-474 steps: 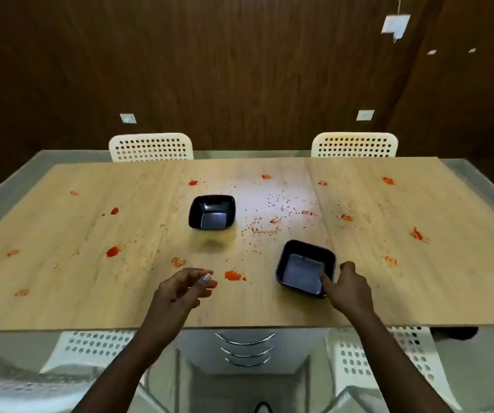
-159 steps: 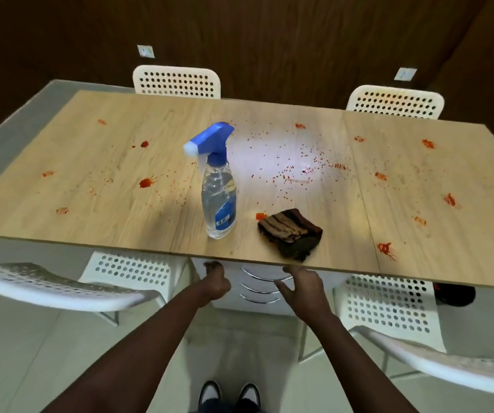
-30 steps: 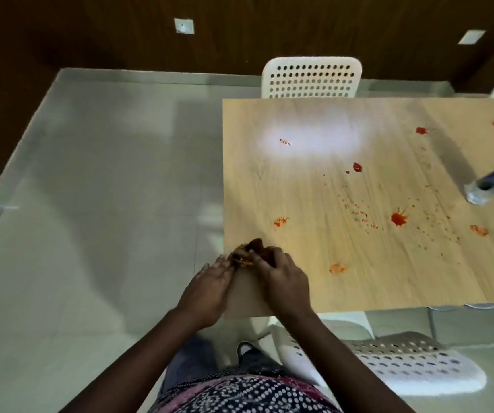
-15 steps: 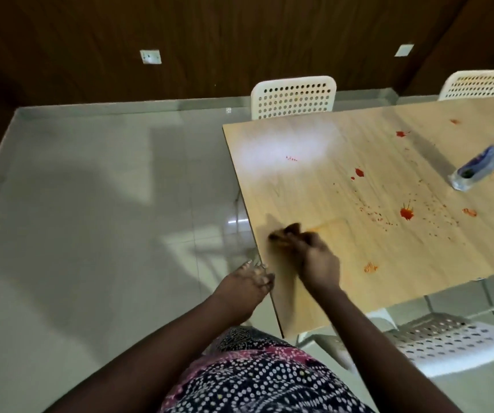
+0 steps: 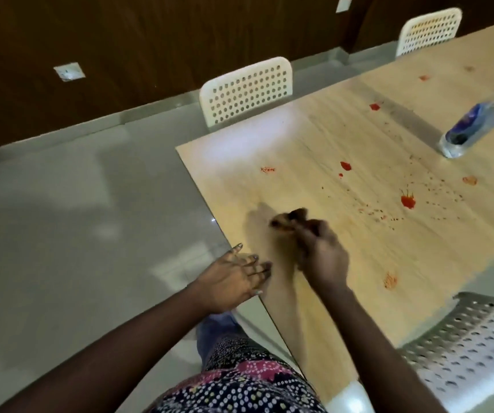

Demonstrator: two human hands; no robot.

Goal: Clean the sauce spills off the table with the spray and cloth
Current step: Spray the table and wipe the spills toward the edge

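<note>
Head view: she is bunching the cloth [image 5: 292, 219] in her right hand [image 5: 323, 254], scrubbing the surface [image 5: 359, 263] near its corner; left hand [image 5: 233, 278], fingers spread, is bracing on that corner; spray bottle [image 5: 484, 120] standing far beyond, among red sauce spills [image 5: 408, 201].

Dark wood-panelled wall [image 5: 150, 40], glossy grey floor [image 5: 60, 219], white perforated chairs [image 5: 245, 89]

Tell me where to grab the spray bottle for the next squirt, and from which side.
Judging by pose, take the spray bottle around its clear body just above the label, coming from the near side. It stands upright on the table with nothing beside it; its head is out of frame. The left hand is free.
</note>
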